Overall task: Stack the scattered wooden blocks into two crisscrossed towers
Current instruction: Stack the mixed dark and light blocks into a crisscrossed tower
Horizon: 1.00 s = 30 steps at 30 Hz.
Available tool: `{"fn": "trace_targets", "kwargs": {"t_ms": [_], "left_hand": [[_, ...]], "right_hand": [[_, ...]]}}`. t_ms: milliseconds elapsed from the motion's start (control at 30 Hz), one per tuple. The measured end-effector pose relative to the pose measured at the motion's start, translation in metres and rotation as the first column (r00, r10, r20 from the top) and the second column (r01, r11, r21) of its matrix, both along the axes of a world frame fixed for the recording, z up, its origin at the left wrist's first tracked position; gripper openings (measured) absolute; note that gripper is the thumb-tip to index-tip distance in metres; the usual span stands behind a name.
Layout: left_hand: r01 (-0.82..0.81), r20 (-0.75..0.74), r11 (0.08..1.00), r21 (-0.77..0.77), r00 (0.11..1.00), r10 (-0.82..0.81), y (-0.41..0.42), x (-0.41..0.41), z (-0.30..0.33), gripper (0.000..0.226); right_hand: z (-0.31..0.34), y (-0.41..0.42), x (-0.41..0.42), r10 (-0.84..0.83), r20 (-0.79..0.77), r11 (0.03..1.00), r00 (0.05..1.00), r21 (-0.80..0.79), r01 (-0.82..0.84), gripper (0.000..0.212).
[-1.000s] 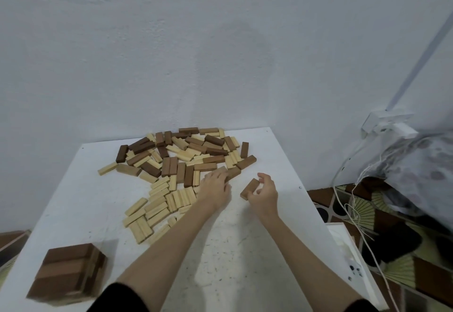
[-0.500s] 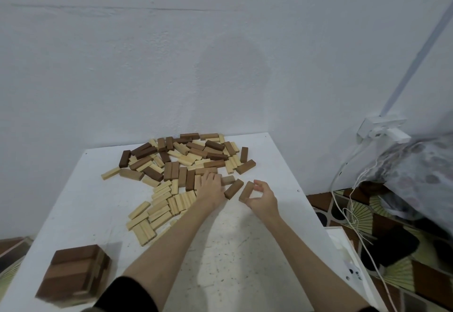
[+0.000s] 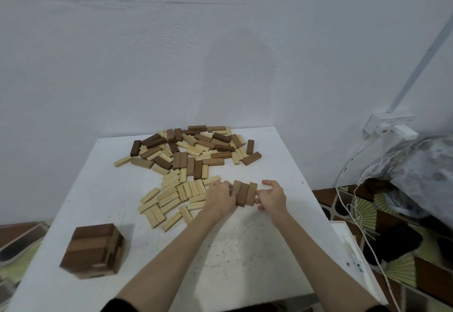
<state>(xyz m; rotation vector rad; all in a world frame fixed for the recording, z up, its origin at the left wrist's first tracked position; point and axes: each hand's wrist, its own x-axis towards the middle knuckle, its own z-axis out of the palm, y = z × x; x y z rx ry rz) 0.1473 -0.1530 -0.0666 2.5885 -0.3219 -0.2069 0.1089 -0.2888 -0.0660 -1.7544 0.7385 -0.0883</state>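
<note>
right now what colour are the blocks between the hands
Brown, three side by side blocks; head view.

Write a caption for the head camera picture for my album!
Two hands, left hand and right hand, press three brown blocks together on a white table.

A second ago the right hand (image 3: 272, 197) pinched a single brown block lifted off the counter (image 3: 245, 250) while the left hand (image 3: 220, 196) lay on the scattered pile. Now three brown blocks (image 3: 244, 193) lie side by side on the counter as one row, pressed together between both hands, the left hand drawn clear of the pile
</note>
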Motion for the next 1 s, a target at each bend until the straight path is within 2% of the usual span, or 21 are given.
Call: {"fn": "trace_targets", "kwargs": {"t_ms": [300, 433, 500, 600, 667, 733, 800, 900, 1000], "left_hand": [[-0.092, -0.177, 0.991, -0.096, 0.981, 0.074, 0.04, -0.047, 0.0, 0.028], [-0.085, -0.19, 0.993, -0.08, 0.979, 0.068, 0.057, -0.053, 0.006, 0.033], [-0.09, -0.162, 0.992, -0.087, 0.984, 0.075, 0.066, -0.054, 0.012, 0.034], [-0.092, -0.116, 0.989, -0.116, 0.99, 0.078, 0.078, -0.055, 0.017, 0.031], [-0.052, -0.142, 0.99, -0.129, 0.989, 0.034, 0.082, -0.057, 0.017, 0.031], [0.053, -0.197, 0.99, -0.133, 0.977, -0.079, 0.082, -0.061, 0.018, 0.057], [0.171, -0.166, 0.983, -0.06, 0.97, -0.179, 0.079, -0.065, 0.016, 0.082], [0.185, -0.129, 0.982, -0.04, 0.973, -0.189, 0.073, -0.063, 0.008, 0.104], [0.2, -0.12, 0.98, 0.012, 0.973, -0.197, 0.07, -0.058, 0.003, 0.107]], "right_hand": [[0.002, 0.026, -0.039, 0.107, -0.073, 0.994, 0.992, 0.017, -0.106, 0.029], [0.005, 0.039, -0.048, 0.211, -0.091, 0.977, 0.973, 0.032, -0.209, 0.033], [0.011, 0.04, -0.05, 0.28, -0.096, 0.958, 0.955, -0.027, -0.284, 0.039], [0.02, 0.036, -0.049, 0.454, -0.125, 0.859, 0.882, -0.204, -0.47, 0.056], [0.024, 0.035, -0.047, 0.61, -0.213, 0.718, 0.763, -0.26, -0.646, 0.074], [0.025, 0.037, -0.044, 0.691, -0.351, 0.531, 0.632, -0.347, -0.773, 0.102], [0.023, 0.041, -0.043, 0.701, -0.404, 0.43, 0.587, -0.417, -0.801, 0.123], [0.018, 0.045, -0.042, 0.709, -0.365, 0.435, 0.604, -0.448, -0.781, 0.129], [0.015, 0.044, -0.042, 0.711, -0.328, 0.468, 0.622, -0.44, -0.766, 0.127]]}}
